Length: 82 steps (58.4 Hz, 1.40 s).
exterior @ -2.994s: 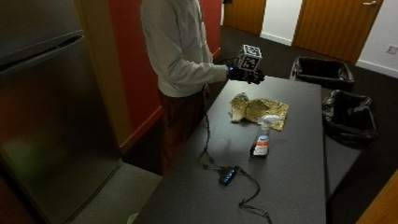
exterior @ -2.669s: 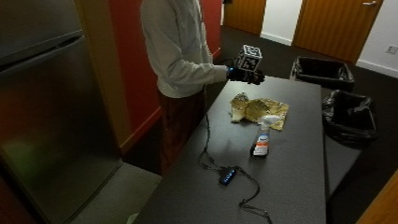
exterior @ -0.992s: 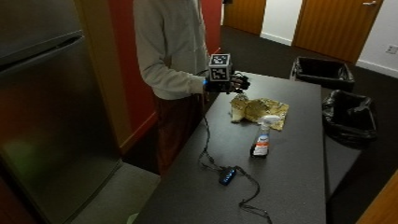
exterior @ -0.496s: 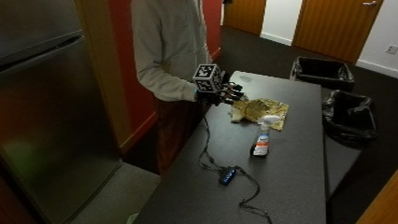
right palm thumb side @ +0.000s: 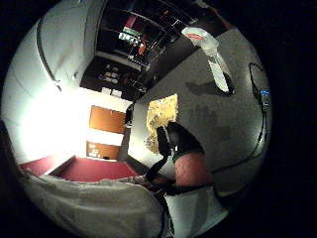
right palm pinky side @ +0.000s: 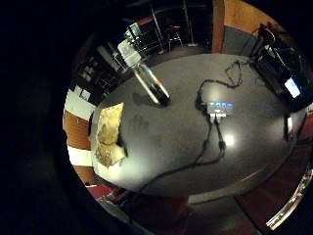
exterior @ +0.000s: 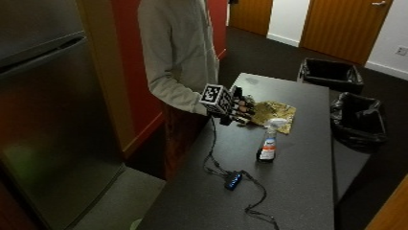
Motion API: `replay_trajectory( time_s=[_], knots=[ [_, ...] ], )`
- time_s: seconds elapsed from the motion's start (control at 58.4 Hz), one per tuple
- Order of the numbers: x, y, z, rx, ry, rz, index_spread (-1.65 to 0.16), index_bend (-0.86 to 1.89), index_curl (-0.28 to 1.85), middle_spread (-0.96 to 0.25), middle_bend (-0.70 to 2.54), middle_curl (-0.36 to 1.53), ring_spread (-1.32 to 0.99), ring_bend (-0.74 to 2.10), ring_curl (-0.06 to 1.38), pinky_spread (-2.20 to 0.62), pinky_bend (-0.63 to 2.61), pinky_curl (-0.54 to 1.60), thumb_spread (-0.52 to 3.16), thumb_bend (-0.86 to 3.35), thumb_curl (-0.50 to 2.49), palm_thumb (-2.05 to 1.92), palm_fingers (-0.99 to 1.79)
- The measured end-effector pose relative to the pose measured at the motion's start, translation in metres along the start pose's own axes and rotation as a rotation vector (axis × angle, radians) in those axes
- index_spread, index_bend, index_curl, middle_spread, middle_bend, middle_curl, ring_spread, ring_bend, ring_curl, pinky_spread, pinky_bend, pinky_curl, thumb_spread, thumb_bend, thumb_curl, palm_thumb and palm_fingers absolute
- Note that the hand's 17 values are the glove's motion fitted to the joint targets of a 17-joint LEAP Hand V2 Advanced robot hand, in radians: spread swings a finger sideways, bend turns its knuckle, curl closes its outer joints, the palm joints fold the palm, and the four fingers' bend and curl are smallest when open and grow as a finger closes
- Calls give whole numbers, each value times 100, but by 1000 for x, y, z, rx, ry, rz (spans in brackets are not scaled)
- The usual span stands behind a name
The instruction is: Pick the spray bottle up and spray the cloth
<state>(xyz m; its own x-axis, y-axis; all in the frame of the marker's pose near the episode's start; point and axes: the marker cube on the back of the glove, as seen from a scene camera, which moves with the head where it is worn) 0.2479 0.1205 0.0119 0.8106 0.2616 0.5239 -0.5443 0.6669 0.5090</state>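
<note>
A clear spray bottle (exterior: 267,142) with a white trigger head and an orange label stands upright on the dark table (exterior: 300,191). Just beyond it lies a crumpled yellow cloth (exterior: 275,114). My gloved right hand (exterior: 237,109) hovers over the table's left edge beside the cloth, a short way from the bottle, with loosely curled fingers holding nothing. The palm views show the spray bottle (right palm pinky side: 145,74) (right palm thumb side: 212,55) standing apart from the hand. They also show the cloth (right palm pinky side: 109,134) (right palm thumb side: 161,118) flat on the table, and a gloved finger (right palm thumb side: 181,142).
A small black hub with blue lights (exterior: 232,180) and its cable (exterior: 213,158) lie on the near part of the table. Two black-lined bins (exterior: 329,74) (exterior: 358,120) stand to the right. A steel fridge (exterior: 51,124) is at the left.
The gloved hand has come down from chest height near the table's far end to the left edge beside the cloth, nearer the bottle. Bottle and cloth have not moved.
</note>
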Motion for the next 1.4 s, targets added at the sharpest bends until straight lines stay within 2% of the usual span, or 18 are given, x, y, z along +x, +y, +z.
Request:
replay_trajectory(
  time_s=[0.479,0.907,1.061,1.283,1.403],
  knots=[
    [31,-65,54,43,-146,96,-30,12,21,-6,27,36,-4,34,32,16,33,36,99,-3,39,67,30],
    [47,-113,114,123,-489,250,-30,13,22,-8,29,37,-8,36,31,10,30,35,97,-3,38,64,41],
    [45,-136,123,142,-542,278,-31,18,27,-10,26,36,-10,40,32,5,23,33,95,-3,39,66,64],
    [43,-157,128,122,-584,294,-26,23,36,-13,30,39,-16,48,36,-5,15,29,93,-1,41,76,120],
    [43,-166,129,115,-569,294,-23,16,38,-14,37,42,-18,55,40,-12,21,32,83,0,46,86,130]
  ],
)
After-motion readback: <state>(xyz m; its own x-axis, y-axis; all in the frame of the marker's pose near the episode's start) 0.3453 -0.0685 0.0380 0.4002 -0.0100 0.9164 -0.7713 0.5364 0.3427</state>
